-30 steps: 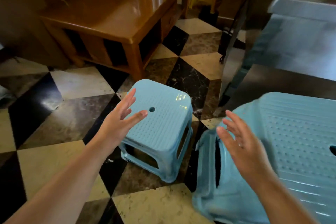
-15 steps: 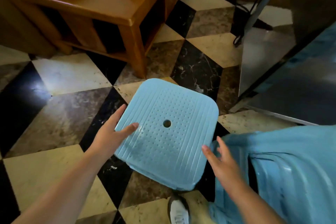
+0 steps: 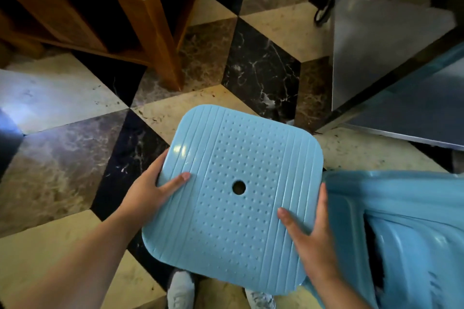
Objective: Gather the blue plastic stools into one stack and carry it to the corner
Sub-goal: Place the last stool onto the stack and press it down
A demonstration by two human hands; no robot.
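A light blue plastic stool [image 3: 233,158] with a ribbed, dotted seat and a centre hole fills the middle of the view, seen from straight above. My left hand [image 3: 148,193] grips its left edge, thumb on the seat and fingers wrapped under the rim. My right hand [image 3: 310,236] grips the right edge the same way. A second blue stool [image 3: 406,228] lies on its side directly to the right, its legs and hollow underside showing. The held stool's legs are hidden beneath its seat.
A wooden table [image 3: 105,7] with a thick leg stands at the upper left. A shiny metal cabinet [image 3: 391,52] rises at the upper right, a dark cable near its base. The floor is chequered marble tile. My shoes [image 3: 180,291] show below the stool.
Both hands have closed in from hovering over the stool to gripping its left and right edges. The view has tilted down until the seat is seen from straight above and fills more of the frame.
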